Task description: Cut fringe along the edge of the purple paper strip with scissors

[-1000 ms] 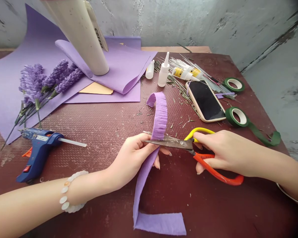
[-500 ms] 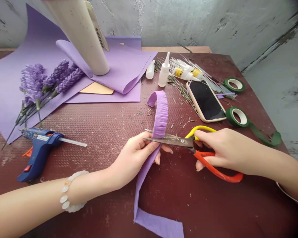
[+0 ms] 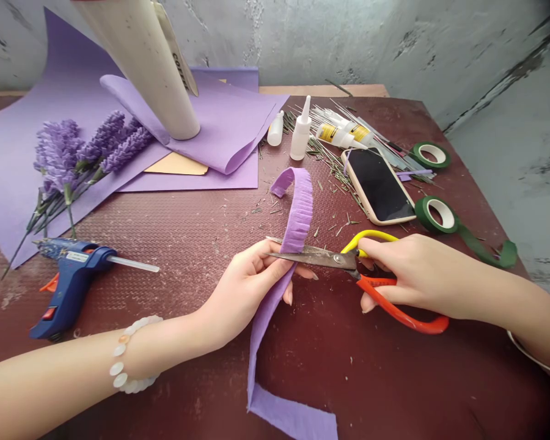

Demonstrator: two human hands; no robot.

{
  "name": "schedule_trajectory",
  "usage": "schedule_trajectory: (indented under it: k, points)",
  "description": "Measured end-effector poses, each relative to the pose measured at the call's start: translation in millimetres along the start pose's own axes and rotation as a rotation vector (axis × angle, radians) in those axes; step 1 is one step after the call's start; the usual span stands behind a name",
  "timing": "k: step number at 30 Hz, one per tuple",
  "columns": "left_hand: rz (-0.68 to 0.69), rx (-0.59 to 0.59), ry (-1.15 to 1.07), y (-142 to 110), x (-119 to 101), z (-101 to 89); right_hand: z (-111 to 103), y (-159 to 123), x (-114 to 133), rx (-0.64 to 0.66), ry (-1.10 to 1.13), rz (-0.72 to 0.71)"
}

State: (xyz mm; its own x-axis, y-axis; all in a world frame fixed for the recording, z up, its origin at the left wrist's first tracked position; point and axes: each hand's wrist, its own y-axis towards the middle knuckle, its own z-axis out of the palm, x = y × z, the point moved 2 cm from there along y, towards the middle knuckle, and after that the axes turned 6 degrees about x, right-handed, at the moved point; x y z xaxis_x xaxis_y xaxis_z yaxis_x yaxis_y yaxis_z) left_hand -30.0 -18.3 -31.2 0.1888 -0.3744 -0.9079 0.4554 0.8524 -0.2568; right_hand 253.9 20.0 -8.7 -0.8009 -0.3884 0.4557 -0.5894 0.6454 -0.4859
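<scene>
My left hand (image 3: pixel 245 287) pinches a long purple paper strip (image 3: pixel 297 211) near the table's middle. The strip's upper part is cut into a fringe and curls over away from me. Its plain lower end (image 3: pixel 293 415) trails onto the table near the front edge. My right hand (image 3: pixel 412 275) grips scissors (image 3: pixel 343 263) with one yellow and one orange handle. Their rusty blades lie across the strip just above my left fingers, nearly closed.
A blue glue gun (image 3: pixel 68 269) lies at left. Purple paper flowers (image 3: pixel 73 159) rest on purple sheets (image 3: pixel 220 128) under a beige tube (image 3: pixel 151 67). Glue bottles (image 3: pixel 300 131), a phone (image 3: pixel 378 183), two green tape rolls (image 3: pixel 437 214) and wire stems sit at right.
The strip has fed upward through my left fingers, its lower end sliding off the bottom edge. The scissors' blades stay across the strip, shifted slightly up.
</scene>
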Motion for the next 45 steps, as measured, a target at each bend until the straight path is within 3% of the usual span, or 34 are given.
schedule_trajectory:
  k: [16,45]
  points:
    - [0.003,-0.002,0.035,0,0,0.3,-13,0,17,0.114,0.194,0.093]
    - [-0.004,-0.011,0.011,-1,0,1.6,0,-3,0,0.067,0.052,-0.028]
